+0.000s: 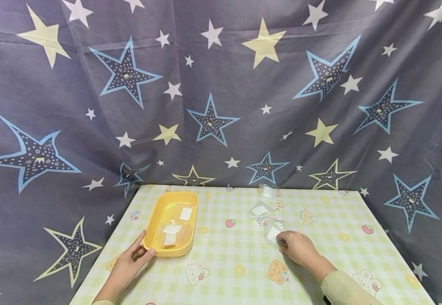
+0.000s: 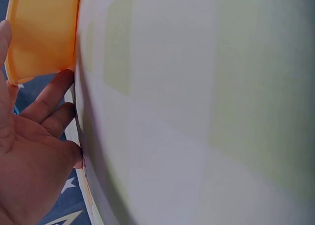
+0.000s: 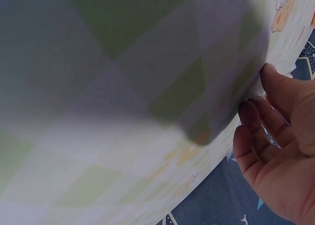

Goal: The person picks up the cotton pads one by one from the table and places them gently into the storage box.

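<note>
A yellow rectangular tray (image 1: 170, 253) stands on the left part of the table, with several small clear plastic bags (image 1: 185, 213) holding white pieces inside it. My left hand (image 1: 128, 264) holds the tray's near left corner, thumb at the front wall and fingers along the left side. In the left wrist view the fingers (image 2: 53, 94) reach low beside the tray wall. On the right, my right hand (image 1: 300, 249) pinches the near edge of a clear plastic bag (image 1: 272, 232) with a white piece in it. The right wrist view shows the thumb (image 3: 275, 82) and index fingertip close to the tabletop.
Two more clear plastic bags lie beyond the pinched one, a middle bag (image 1: 260, 210) and a far bag (image 1: 267, 192) near the back edge. The table has a green-checked cover (image 1: 221, 262) with cartoon prints. A dark star-patterned curtain (image 1: 221, 76) hangs behind it.
</note>
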{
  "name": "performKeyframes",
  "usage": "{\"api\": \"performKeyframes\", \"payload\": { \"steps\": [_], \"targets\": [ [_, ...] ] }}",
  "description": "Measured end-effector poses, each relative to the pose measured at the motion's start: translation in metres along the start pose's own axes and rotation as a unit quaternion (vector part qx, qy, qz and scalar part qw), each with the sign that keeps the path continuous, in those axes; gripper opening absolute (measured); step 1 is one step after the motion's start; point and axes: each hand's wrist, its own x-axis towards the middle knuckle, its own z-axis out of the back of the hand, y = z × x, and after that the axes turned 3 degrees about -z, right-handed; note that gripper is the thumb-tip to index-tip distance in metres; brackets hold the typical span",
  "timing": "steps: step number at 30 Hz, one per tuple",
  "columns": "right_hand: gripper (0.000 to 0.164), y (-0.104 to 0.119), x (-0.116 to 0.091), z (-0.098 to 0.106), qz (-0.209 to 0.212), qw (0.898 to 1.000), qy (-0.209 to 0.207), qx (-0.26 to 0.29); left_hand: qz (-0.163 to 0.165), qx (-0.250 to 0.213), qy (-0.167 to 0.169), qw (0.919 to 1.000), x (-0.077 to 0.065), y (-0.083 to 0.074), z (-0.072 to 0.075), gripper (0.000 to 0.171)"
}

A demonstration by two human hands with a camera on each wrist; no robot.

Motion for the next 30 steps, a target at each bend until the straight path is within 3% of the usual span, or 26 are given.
{"api": "performKeyframes", "payload": {
  "steps": [8, 13, 19, 25, 30],
  "targets": [
    [0.008, 0.0, 0.0, 0.0, 0.018, 0.999, -0.035, -0.013, 0.0, -0.004, 0.002, 1.0, -0.001, -0.001, 0.0, 0.091],
    [0.009, -0.001, 0.003, 0.0, 0.021, 0.999, -0.045, -0.021, 0.005, -0.006, 0.003, 1.0, 0.0, -0.001, 0.0, 0.092],
    [0.01, 0.006, 0.009, 0.004, 0.032, 0.995, -0.094, 0.002, 0.004, -0.006, 0.005, 1.0, 0.0, -0.002, 0.001, 0.092],
    [0.003, 0.031, 0.022, 0.014, 0.009, 0.991, -0.087, 0.099, 0.003, -0.002, 0.001, 1.0, 0.0, 0.0, 0.0, 0.092],
    [0.003, 0.06, 0.038, 0.021, -0.003, 0.971, -0.073, 0.229, 0.002, -0.005, 0.0, 1.0, 0.0, 0.001, 0.001, 0.091]
  ]
}}
